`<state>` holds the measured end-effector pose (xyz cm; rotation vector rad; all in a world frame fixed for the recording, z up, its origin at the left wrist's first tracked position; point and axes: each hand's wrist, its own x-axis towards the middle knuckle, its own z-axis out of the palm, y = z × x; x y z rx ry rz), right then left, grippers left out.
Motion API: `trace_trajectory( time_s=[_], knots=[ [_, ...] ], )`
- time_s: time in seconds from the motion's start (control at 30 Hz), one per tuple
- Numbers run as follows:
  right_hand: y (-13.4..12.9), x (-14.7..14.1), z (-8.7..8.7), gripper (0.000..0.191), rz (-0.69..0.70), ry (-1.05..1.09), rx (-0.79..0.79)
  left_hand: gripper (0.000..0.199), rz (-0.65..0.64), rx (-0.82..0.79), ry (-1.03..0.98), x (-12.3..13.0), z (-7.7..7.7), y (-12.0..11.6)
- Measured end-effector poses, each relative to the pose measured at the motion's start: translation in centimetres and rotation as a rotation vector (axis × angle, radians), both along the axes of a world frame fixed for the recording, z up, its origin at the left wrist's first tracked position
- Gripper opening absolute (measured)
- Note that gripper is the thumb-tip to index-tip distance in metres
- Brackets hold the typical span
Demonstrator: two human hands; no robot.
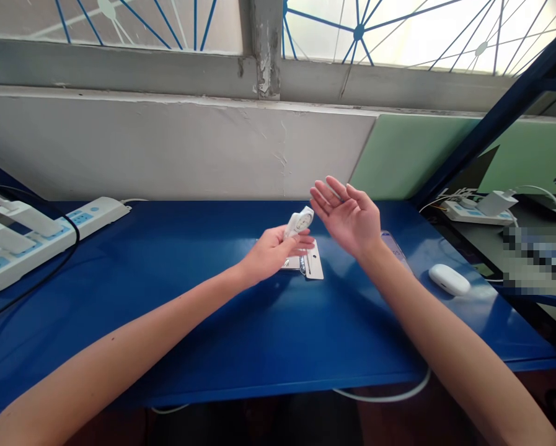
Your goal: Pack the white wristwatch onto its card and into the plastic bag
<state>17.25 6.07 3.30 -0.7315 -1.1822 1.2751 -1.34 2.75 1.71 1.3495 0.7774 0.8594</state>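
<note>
My left hand (275, 251) holds a small white plastic device (299, 222) tilted upward above the blue table (212, 310). Under that hand lies a flat white card-like package (311, 266) on the table. My right hand (349, 214) hovers just right of the device, palm up, fingers spread and holding nothing. Its fingertips are close to the device's top end but apart from it.
A white power strip (49, 232) with plugged adapters lies at the left. A white oval case (449, 279) sits at the right, a phone (392, 244) partly hidden behind my right wrist. Another strip with a charger (480, 207) is beyond the table's right edge. A white cable (384, 393) hangs at the front edge.
</note>
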Motion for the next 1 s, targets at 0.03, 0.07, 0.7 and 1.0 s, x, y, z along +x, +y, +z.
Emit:
trace_trajectory(
  time_s=[0.03, 0.07, 0.7, 1.0],
  knots=[
    [0.5, 0.5, 0.1, 0.036, -0.053, 0.004, 0.0, 0.032, 0.055, 0.132, 0.087, -0.3, 0.1, 0.4],
    [0.9, 0.9, 0.2, 0.031, -0.087, 0.013, -0.002, 0.031, 0.117, 0.285, 0.204, -0.6, 0.2, 0.7],
    [-3.8, 0.0, -2.9, 0.03, -0.113, -1.057, 0.533, 0.047, 0.204, 1.024, 0.934, -2.4, -3.5, 1.2],
    [-4.5, -0.5, -2.8, 0.022, -0.206, -0.909, 0.479, 0.048, 0.207, 1.119, 0.906, -1.9, -3.5, 0.9]
  ],
)
